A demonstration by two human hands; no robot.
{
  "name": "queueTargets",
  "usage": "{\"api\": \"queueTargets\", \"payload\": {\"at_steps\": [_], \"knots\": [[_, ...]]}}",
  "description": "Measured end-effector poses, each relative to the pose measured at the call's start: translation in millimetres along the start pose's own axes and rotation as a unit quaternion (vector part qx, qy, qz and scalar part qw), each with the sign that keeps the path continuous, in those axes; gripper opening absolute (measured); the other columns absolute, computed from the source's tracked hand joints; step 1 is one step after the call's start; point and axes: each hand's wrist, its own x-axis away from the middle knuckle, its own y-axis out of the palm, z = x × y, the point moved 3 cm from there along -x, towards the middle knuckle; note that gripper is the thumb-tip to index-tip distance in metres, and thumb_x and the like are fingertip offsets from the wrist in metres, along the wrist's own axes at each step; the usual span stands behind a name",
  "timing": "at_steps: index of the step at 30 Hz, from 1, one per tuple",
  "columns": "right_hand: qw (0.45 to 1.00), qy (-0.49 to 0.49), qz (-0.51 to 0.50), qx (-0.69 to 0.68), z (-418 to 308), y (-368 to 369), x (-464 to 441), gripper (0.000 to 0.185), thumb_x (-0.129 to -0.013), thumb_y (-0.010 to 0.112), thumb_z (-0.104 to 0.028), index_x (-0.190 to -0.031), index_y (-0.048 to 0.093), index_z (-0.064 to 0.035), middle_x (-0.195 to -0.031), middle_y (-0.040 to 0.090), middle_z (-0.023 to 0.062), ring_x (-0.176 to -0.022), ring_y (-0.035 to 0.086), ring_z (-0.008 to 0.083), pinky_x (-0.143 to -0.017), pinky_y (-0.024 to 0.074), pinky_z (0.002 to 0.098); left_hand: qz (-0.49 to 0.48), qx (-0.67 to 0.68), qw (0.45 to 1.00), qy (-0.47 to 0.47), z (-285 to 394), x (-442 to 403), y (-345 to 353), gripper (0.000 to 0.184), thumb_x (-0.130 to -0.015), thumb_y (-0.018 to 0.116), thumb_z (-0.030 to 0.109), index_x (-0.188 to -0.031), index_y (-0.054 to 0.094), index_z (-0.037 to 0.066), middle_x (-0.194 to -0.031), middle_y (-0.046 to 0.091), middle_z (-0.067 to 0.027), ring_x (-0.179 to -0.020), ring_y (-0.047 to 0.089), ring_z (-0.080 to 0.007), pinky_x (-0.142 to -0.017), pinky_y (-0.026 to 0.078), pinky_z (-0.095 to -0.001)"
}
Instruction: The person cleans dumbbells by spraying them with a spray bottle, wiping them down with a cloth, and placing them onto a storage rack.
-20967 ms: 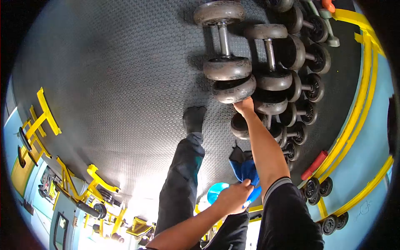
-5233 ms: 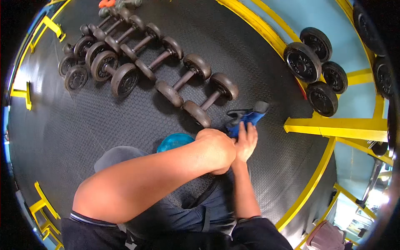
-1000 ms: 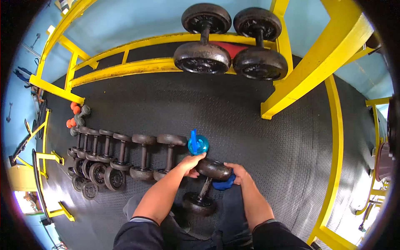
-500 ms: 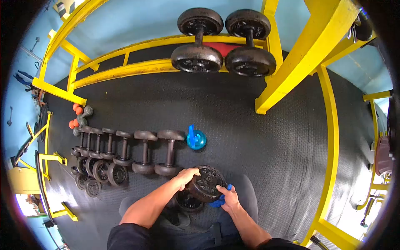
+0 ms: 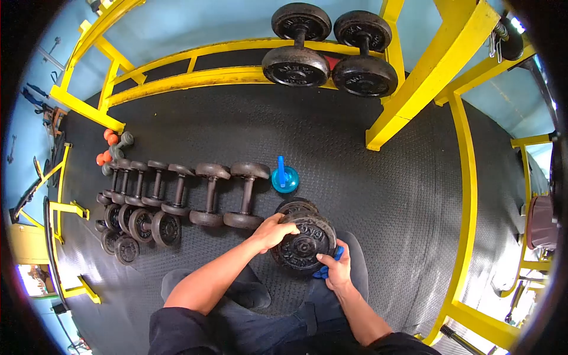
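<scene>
A black dumbbell (image 5: 306, 244) is held at my knees, one round end facing up toward me and its other end showing just beyond. My left hand (image 5: 273, 232) grips the left rim, thumb lying over the face. On the lower right rim, my right hand (image 5: 338, 270) is closed with its thumb on the face. A blue cloth (image 5: 321, 273) is bunched between the right fingers and the rim. The dumbbell's handle is hidden behind the near end. Past it on the floor stands a teal bottle or jug (image 5: 285, 180) with a blue handle.
A row of black dumbbells (image 5: 247, 195) lies to the left, with small orange dumbbells (image 5: 109, 136) at its far end. Two large dumbbells (image 5: 365, 77) rest on a yellow rack (image 5: 195, 78) ahead. A yellow post (image 5: 429, 83) and frame stand on the right.
The dumbbell has been turned: its other end, earlier below the near plate on my side, now shows beyond it. Both hands have shifted slightly up and right. The camera view has moved slightly.
</scene>
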Motion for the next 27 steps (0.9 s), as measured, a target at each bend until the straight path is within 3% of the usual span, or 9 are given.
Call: {"api": "queueTargets", "payload": {"at_steps": [4, 8, 10, 12, 15, 16, 17, 22, 27], "knots": [[0.999, -0.007, -0.008, 0.05, -13.0, -7.0, -17.1, 0.058, -0.074, 0.066, 0.009, -0.126, 0.041, 0.001, -0.108, 0.06, 0.0133, -0.097, 0.061, 0.0204, -0.087, 0.0501, 0.034, 0.002, 0.031, 0.999, -0.034, -16.8, -25.6, -1.3, 0.054, -0.072, 0.066, 0.03, -0.112, 0.059, -0.005, -0.109, 0.061, -0.018, -0.102, 0.057, -0.0264, -0.088, 0.044, -0.0348], [0.941, -0.008, -0.051, 0.336, -31.2, 0.2, -32.4, 0.067, -0.075, 0.072, -0.007, -0.133, 0.039, -0.0008, -0.112, 0.061, 0.018, -0.103, 0.06, 0.0261, -0.091, 0.0472, 0.0361, -0.083, 0.175, 0.97, -0.144, -19.5, -23.1, -18.6, 0.035, -0.08, 0.061, 0.027, -0.104, 0.062, 0.002, -0.1, 0.065, -0.0091, -0.091, 0.061, -0.0199, -0.081, 0.048, -0.0363], [0.824, -0.133, 0.009, 0.551, -70.9, 28.5, -18.5, 0.073, -0.072, 0.072, -0.01, -0.136, 0.037, -0.0031, -0.112, 0.06, 0.0221, -0.105, 0.059, 0.0347, -0.093, 0.0458, 0.039, -0.078, 0.097, 0.979, -0.163, 5.6, -12.1, -28.2, 0.03, -0.083, 0.06, 0.03, -0.1, 0.064, 0.005, -0.095, 0.066, -0.0059, -0.09, 0.061, -0.0184, -0.078, 0.049, -0.0368], [0.849, -0.203, 0.052, 0.485, -88.2, 39.2, -7.9, 0.072, -0.072, 0.067, -0.007, -0.136, 0.036, -0.0022, -0.117, 0.057, 0.0254, -0.11, 0.057, 0.0376, -0.096, 0.0444, 0.0402, -0.098, 0.164, 0.961, -0.2, 2.8, -23.2, -38.1, 0.034, -0.085, 0.059, 0.032, -0.108, 0.063, 0.008, -0.094, 0.065, -0.0044, -0.082, 0.06, -0.0164, -0.07, 0.048, -0.0353], [0.782, -0.318, -0.086, 0.53, -82.1, 75.1, -3.2, 0.069, -0.071, 0.069, -0.009, -0.133, 0.042, 0.0012, -0.129, 0.048, 0.0263, -0.119, 0.049, 0.0376, -0.103, 0.0378, 0.0438, 0.066, -0.035, 0.993, -0.088, -28.5, -65.7, -76.1, 0.051, -0.079, 0.06, 0.028, -0.124, 0.055, 0.003, -0.111, 0.063, -0.0159, -0.1, 0.061, -0.0236, -0.087, 0.047, -0.0338], [0.659, -0.388, -0.125, 0.632, -60.5, 86.5, -15.2, 0.072, -0.07, 0.072, -0.025, -0.131, 0.045, 0.0016, -0.135, 0.042, 0.0285, -0.125, 0.04, 0.0438, -0.107, 0.0296, 0.0516, 0.136, -0.077, 0.987, -0.047, -38.1, -79.3, -83.5, 0.06, -0.077, 0.063, 0.026, -0.131, 0.05, 0.003, -0.117, 0.061, -0.0199, -0.107, 0.06, -0.0267, -0.091, 0.046, -0.0343], [0.545, -0.347, -0.103, 0.756, -45.6, 106.6, -9.7, 0.079, -0.069, 0.068, -0.039, -0.132, 0.045, 0.002, -0.139, 0.035, 0.0295, -0.129, 0.031, 0.0481, -0.109, 0.0207, 0.0579, 0.107, -0.122, 0.984, -0.078, -17.1, -69.4, -82.2, 0.076, -0.073, 0.067, 0.024, -0.14, 0.038, 0.002, -0.127, 0.055, -0.0241, -0.118, 0.055, -0.0303, -0.098, 0.043, -0.0342], [0.501, -0.38, -0.203, 0.75, -13.3, 105.2, 19.8, 0.073, -0.073, 0.063, -0.036, -0.13, 0.045, 0.0043, -0.139, 0.035, 0.0291, -0.125, 0.036, 0.0444, -0.107, 0.0244, 0.056, 0.075, -0.214, 0.973, 0.041, -4.9, -94.8, -54.1, 0.098, -0.066, 0.079, 0.026, -0.144, 0.026, 0.0, -0.129, 0.052, -0.0259, -0.12, 0.052, -0.0348, -0.101, 0.04, -0.0365], [0.482, -0.34, -0.234, 0.773, -35.6, 38.5, 46.0, 0.057, -0.072, 0.063, -0.028, -0.126, 0.056, -0.0136, -0.131, 0.049, 0.0151, -0.113, 0.049, 0.034, -0.101, 0.0339, 0.0495, 0.141, -0.247, 0.95, 0.132, -6.8, -134.6, -57.0, 0.122, -0.06, 0.086, 0.026, -0.15, 0.005, 0.011, -0.131, 0.05, -0.0256, -0.123, 0.048, -0.0364, -0.104, 0.038, -0.0391]]}}
